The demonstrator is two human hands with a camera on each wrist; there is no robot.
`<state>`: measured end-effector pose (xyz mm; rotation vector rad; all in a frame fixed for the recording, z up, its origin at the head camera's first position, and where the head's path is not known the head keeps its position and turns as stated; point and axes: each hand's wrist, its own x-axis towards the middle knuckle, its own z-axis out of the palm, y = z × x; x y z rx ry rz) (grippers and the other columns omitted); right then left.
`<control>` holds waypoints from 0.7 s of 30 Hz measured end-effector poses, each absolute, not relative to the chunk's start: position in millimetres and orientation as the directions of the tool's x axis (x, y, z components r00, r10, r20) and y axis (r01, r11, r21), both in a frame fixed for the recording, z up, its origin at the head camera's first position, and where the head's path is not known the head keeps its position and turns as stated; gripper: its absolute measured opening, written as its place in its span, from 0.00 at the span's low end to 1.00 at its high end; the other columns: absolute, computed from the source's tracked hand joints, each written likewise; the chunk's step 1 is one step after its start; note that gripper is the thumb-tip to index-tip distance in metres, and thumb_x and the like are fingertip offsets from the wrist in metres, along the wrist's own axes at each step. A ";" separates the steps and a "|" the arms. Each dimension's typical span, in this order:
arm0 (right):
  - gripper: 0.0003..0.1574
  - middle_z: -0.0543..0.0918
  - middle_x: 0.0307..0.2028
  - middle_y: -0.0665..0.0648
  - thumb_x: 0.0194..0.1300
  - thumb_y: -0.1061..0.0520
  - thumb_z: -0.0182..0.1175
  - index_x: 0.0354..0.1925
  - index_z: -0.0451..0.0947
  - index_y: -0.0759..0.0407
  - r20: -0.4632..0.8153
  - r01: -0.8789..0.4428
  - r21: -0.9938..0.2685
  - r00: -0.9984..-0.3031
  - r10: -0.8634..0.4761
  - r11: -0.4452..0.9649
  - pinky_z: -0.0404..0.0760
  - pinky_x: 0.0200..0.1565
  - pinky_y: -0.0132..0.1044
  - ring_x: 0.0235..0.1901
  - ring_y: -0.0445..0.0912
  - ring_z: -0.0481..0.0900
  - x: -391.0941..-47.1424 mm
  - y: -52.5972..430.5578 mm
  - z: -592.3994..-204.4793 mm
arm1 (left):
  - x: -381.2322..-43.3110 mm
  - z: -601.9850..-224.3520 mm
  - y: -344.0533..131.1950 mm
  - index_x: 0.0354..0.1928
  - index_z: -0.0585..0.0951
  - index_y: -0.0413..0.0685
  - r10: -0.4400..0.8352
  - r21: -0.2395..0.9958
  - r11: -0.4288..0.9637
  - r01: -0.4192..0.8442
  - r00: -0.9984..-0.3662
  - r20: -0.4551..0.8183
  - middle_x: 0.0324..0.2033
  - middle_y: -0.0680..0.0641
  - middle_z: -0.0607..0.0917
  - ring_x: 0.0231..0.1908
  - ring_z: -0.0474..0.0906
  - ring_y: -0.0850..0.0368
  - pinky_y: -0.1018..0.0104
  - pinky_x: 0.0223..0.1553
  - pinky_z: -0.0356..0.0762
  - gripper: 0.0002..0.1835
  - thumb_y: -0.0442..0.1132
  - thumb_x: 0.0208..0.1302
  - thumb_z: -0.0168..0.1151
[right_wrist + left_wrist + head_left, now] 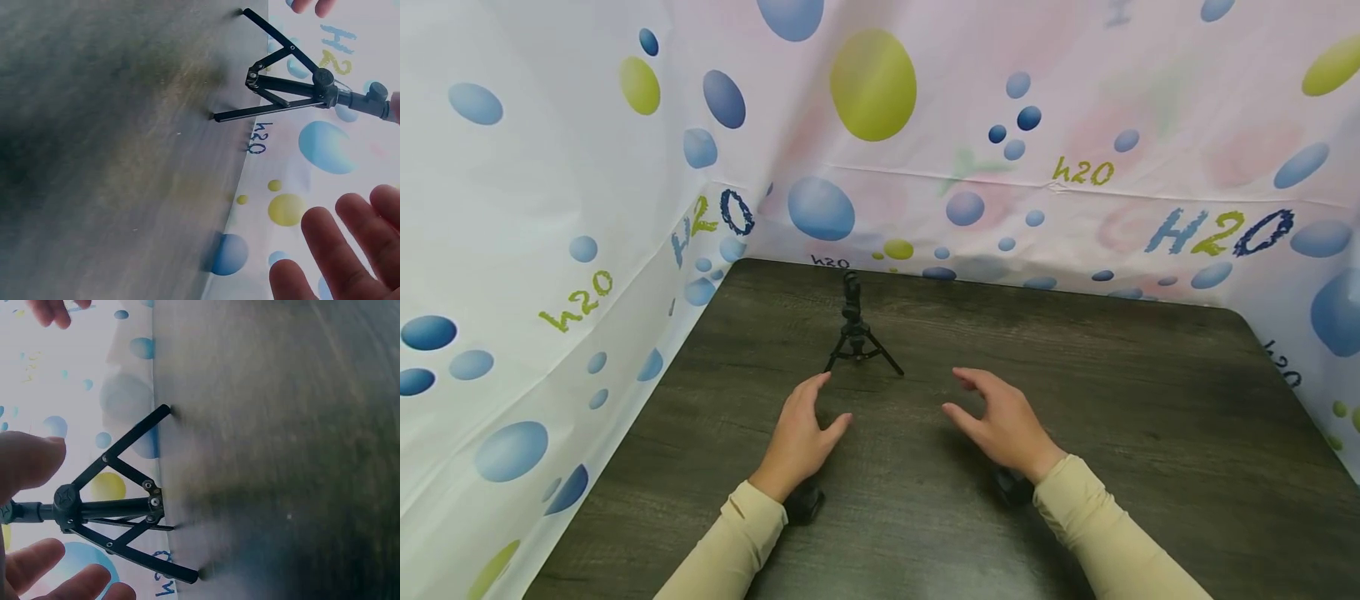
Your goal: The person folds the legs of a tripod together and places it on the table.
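Note:
A small black tripod (854, 332) stands upright on the dark wooden table, its legs spread. My left hand (801, 437) hovers over the table just in front of it, thumb held apart from the fingers, nothing in it. To the right, my right hand (1003, 421) is held the same way, facing the left hand across a gap. In the left wrist view the tripod (112, 509) shows sideways between my thumb (31, 459) and fingers. The right wrist view has the tripod (287, 87) beyond my spread fingers (334, 250).
The dark wood-grain table (1150, 417) has a rounded far right corner. A white curtain (940, 117) printed with blue and green dots and H2O lettering hangs behind it and along the sides. Black wrist devices (805, 502) sit under both wrists.

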<state>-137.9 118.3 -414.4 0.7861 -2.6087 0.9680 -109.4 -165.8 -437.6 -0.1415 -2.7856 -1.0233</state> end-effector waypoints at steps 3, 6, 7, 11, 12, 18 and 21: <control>0.32 0.75 0.49 0.55 0.56 0.46 0.61 0.56 0.69 0.59 0.394 -0.572 -0.520 -0.820 -0.416 0.634 0.75 0.43 0.42 0.45 0.45 0.75 -142.3 113.9 -410.0 | -112.1 -438.1 -166.6 0.62 0.63 0.46 0.031 0.641 0.755 0.138 -0.984 0.176 0.59 0.43 0.65 0.58 0.60 0.46 0.48 0.54 0.62 0.34 0.48 0.56 0.61; 0.33 0.75 0.50 0.55 0.57 0.45 0.61 0.56 0.69 0.59 0.388 -0.580 -0.518 -0.814 -0.432 0.628 0.74 0.43 0.42 0.45 0.46 0.74 -146.8 109.7 -405.3 | -114.4 -438.6 -167.3 0.63 0.63 0.46 0.028 0.649 0.750 0.128 -0.986 0.162 0.59 0.43 0.65 0.58 0.60 0.46 0.48 0.54 0.62 0.34 0.47 0.56 0.61; 0.33 0.75 0.50 0.55 0.57 0.45 0.61 0.56 0.69 0.59 0.386 -0.582 -0.518 -0.813 -0.436 0.626 0.74 0.43 0.42 0.45 0.45 0.74 -148.1 108.4 -403.7 | -115.2 -439.0 -167.6 0.63 0.63 0.46 0.025 0.650 0.750 0.123 -0.987 0.158 0.59 0.43 0.65 0.58 0.60 0.46 0.48 0.54 0.62 0.33 0.47 0.57 0.61; 0.31 0.75 0.50 0.55 0.57 0.48 0.61 0.56 0.69 0.59 0.397 -0.598 -0.515 -0.801 -0.448 0.614 0.74 0.44 0.42 0.46 0.45 0.74 -154.0 103.8 -397.5 | -118.7 -439.1 -168.7 0.63 0.62 0.46 0.012 0.656 0.747 0.107 -0.989 0.148 0.59 0.44 0.65 0.58 0.60 0.47 0.48 0.54 0.62 0.33 0.48 0.57 0.61; 0.31 0.75 0.50 0.55 0.57 0.49 0.61 0.56 0.69 0.60 0.402 -0.603 -0.516 -0.798 -0.450 0.608 0.73 0.44 0.42 0.46 0.45 0.74 -155.5 102.6 -395.7 | -119.7 -439.1 -168.9 0.63 0.62 0.46 0.007 0.659 0.745 0.104 -0.989 0.147 0.59 0.44 0.65 0.58 0.60 0.47 0.48 0.54 0.62 0.33 0.48 0.57 0.61; 0.32 0.75 0.49 0.56 0.58 0.48 0.61 0.57 0.68 0.61 0.398 -0.614 -0.513 -0.790 -0.467 0.601 0.74 0.44 0.43 0.45 0.46 0.74 -164.9 96.2 -383.3 | -126.9 -437.5 -169.6 0.63 0.62 0.45 -0.014 0.677 0.731 0.089 -0.989 0.145 0.59 0.42 0.65 0.58 0.60 0.46 0.48 0.54 0.61 0.32 0.47 0.58 0.60; 0.32 0.75 0.48 0.56 0.58 0.48 0.60 0.56 0.68 0.61 0.392 -0.619 -0.497 -0.786 -0.479 0.608 0.74 0.43 0.43 0.45 0.46 0.74 -170.2 94.5 -377.7 | -131.0 -436.7 -169.8 0.63 0.63 0.44 -0.023 0.683 0.726 0.074 -0.991 0.133 0.58 0.42 0.65 0.58 0.60 0.46 0.49 0.54 0.61 0.32 0.46 0.58 0.60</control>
